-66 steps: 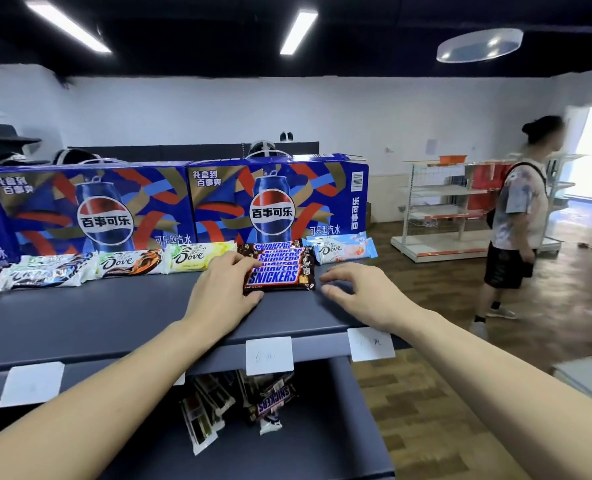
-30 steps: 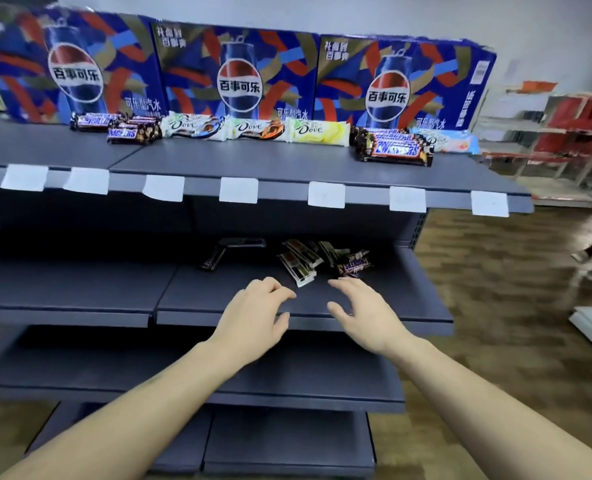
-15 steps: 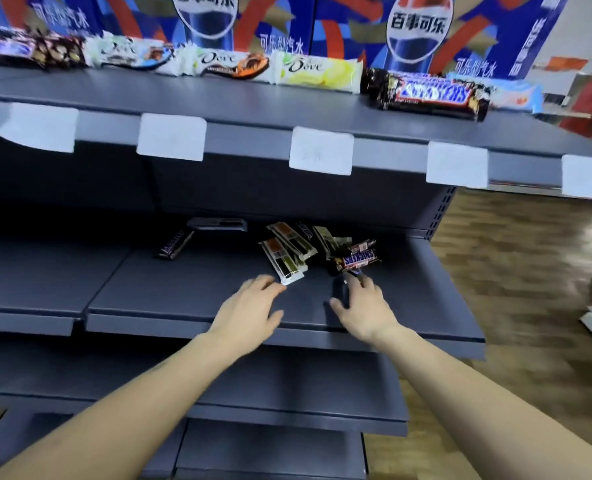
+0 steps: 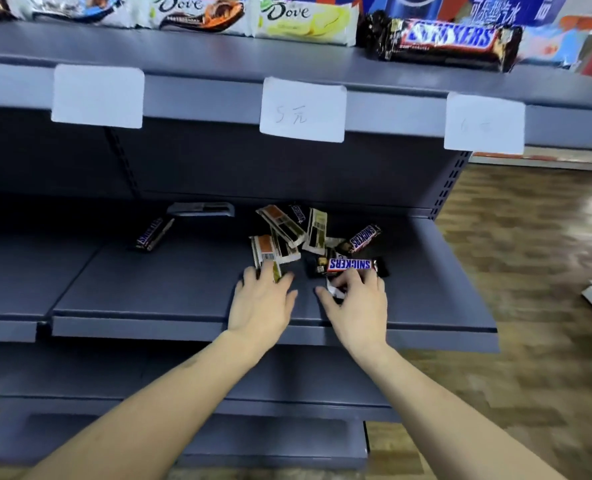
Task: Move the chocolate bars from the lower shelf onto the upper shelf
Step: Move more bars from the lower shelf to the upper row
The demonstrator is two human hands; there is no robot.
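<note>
Pick-up step in hand: left hand pinching a pale bar, right hand closing on a white wrapper below the Snickers bar, on lower shelf. Next: firm grip, then lift to upper shelf.

We see even indoor light; deep shadow under the upper shelf; motion blur at right; wide-angle bending at the edges.
</note>
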